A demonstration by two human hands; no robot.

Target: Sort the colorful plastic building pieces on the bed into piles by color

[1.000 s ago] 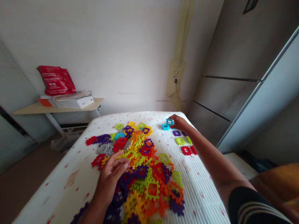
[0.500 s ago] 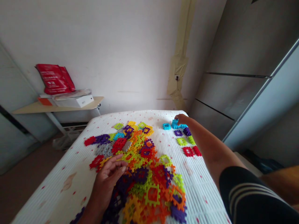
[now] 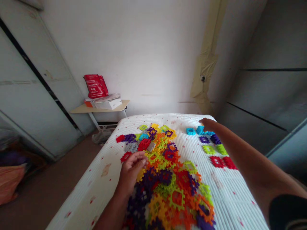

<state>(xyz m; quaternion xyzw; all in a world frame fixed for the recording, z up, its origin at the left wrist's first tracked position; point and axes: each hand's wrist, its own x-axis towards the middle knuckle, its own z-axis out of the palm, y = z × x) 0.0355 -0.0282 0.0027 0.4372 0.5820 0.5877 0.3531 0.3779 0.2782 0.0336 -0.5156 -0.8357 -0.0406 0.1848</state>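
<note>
The left hand (image 3: 133,166) is just below the middle of the frame, at the left edge of a heap of notched plastic pieces (image 3: 157,206); its fingers are loosely curled with a small gap to the thumb, and no piece shows in its grasp. The right hand (image 3: 207,123) is at the right of the frame, slightly below mid-height, over the far right part of the white, red-dotted sheet (image 3: 100,182). A blue piece (image 3: 200,129) is right by its fingers, but how far these are spread, and whether they grip it, I cannot tell. Another square blue piece (image 3: 191,131) lies flat to the left, apart from the heap. Below these, in the right part of the frame, lie a purple pair (image 3: 204,139), a light-green pair (image 3: 208,149) and a red pair (image 3: 217,161). The mixed-colour heap runs from the centre to the bottom edge. Left of centre, a small table (image 3: 80,109) bears a white box (image 3: 109,103) and a red bag (image 3: 96,86).
</note>
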